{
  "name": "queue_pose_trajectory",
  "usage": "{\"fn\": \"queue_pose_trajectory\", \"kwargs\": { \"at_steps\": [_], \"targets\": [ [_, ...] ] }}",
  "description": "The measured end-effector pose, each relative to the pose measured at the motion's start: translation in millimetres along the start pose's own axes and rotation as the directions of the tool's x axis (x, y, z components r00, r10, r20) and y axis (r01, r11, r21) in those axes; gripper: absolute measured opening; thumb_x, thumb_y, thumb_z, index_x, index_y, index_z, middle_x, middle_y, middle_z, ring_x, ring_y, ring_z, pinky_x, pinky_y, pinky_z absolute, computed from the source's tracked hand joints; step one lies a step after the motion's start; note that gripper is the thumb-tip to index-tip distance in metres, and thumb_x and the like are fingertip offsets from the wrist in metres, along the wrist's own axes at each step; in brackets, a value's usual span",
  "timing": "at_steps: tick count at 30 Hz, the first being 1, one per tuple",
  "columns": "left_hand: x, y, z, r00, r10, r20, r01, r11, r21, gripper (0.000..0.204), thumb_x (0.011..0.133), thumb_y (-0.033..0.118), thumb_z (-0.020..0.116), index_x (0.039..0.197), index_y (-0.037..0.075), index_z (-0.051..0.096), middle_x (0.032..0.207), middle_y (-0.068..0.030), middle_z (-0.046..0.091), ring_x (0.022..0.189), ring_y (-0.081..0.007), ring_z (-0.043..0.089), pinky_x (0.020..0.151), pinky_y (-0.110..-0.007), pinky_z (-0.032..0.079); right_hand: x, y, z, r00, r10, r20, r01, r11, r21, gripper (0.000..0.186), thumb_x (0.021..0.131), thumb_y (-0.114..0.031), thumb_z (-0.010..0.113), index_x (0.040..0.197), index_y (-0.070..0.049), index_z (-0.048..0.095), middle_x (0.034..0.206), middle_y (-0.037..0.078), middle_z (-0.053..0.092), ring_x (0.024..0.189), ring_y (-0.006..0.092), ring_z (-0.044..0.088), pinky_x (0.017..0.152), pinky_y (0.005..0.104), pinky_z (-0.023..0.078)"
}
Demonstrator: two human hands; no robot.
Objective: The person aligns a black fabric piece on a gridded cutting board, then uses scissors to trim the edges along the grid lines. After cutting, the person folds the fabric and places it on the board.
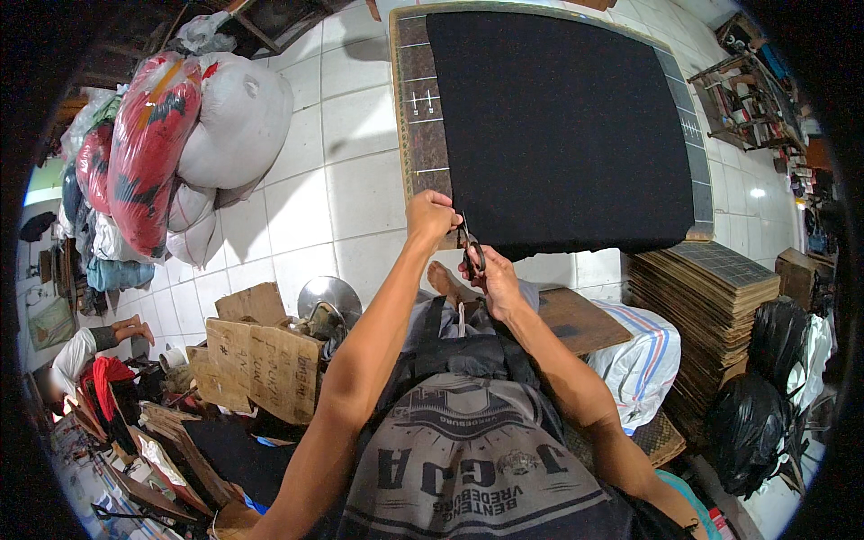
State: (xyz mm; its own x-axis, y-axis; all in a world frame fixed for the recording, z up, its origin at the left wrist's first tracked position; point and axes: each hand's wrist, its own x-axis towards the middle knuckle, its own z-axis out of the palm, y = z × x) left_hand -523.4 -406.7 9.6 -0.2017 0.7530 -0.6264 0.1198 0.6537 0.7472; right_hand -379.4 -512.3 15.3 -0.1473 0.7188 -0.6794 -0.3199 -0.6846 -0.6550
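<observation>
Marked board (421,144) sits ahead of the person, dark strips bare at left and right; if bumped, whatever lies on it could slip out of line. Black cloth (567,135) covers most of the board, near edge uneven and hanging over; uneven tension there could pull a cut crooked. Stack of brown sheets (702,306) stands close to the near right corner; loose cloth might snag on it if dragged that way. Left hand (432,219) has fingers pinched, apparently on the cloth's left edge near the close corner; a weak pinch would let the edge fold or slide. Right hand (490,277) grasps scissors (474,252), fingers in the handles. Blades point up beside the left fingertips, so closing them carelessly could nick a finger. Blade gap too small to judge. Bare foot (442,281) is below; dropped scissors could hit it.
</observation>
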Motion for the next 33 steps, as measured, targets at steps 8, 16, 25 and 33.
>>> {"fn": "queue_pose_trajectory", "kwargs": {
  "at_steps": [8,16,25,33],
  "targets": [
    [-1.9,6.2,-6.2,0.999,-0.041,0.031,0.042,0.999,-0.028,0.029,0.072,-0.015,0.072,0.099,-0.008,0.062,0.086,-0.0177,0.07,0.071,-0.0228,0.071,0.059,-0.031,0.06,7.6,8.1,2.6,0.998,-0.037,-0.053,0.037,0.999,-0.009,0.03,0.092,-0.04,0.072,0.1,-0.012,0.067,0.08,-0.001,0.066,0.072,0.0082,0.06,0.063,0.0234,0.042],
    [-1.5,3.2,-3.4,1.0,-0.012,-0.008,0.012,1.0,-0.022,0.021,0.071,-0.013,0.073,0.09,-0.006,0.066,0.08,-0.0161,0.071,0.068,-0.0206,0.071,0.057,-0.03,0.059,1.9,10.0,7.1,0.996,-0.081,-0.05,0.084,0.993,0.077,0.022,0.093,-0.023,0.073,0.103,-0.004,0.072,0.084,-0.002,0.066,0.071,0.0058,0.057,0.065,0.0236,0.047],
    [-4.9,3.6,-6.3,0.998,-0.026,0.061,0.03,0.997,-0.073,0.02,0.073,-0.015,0.071,0.091,-0.007,0.066,0.083,-0.0144,0.069,0.07,-0.0215,0.07,0.06,-0.03,0.059,10.8,10.6,8.2,0.996,-0.056,-0.063,0.064,0.99,0.126,0.023,0.091,-0.031,0.074,0.1,-0.009,0.069,0.08,-0.003,0.066,0.071,0.0061,0.059,0.063,0.0211,0.042],
    [-6.1,4.8,-9.2,0.996,-0.06,0.071,0.063,0.997,-0.046,0.018,0.073,-0.012,0.072,0.091,-0.007,0.071,0.083,-0.0152,0.072,0.068,-0.0193,0.069,0.061,-0.028,0.057,12.4,7.6,10.2,0.994,-0.049,-0.102,0.056,0.996,0.072,0.022,0.092,-0.024,0.074,0.104,-0.006,0.072,0.089,-0.005,0.066,0.078,0.0049,0.056,0.07,0.0225,0.047]
  ]
}}
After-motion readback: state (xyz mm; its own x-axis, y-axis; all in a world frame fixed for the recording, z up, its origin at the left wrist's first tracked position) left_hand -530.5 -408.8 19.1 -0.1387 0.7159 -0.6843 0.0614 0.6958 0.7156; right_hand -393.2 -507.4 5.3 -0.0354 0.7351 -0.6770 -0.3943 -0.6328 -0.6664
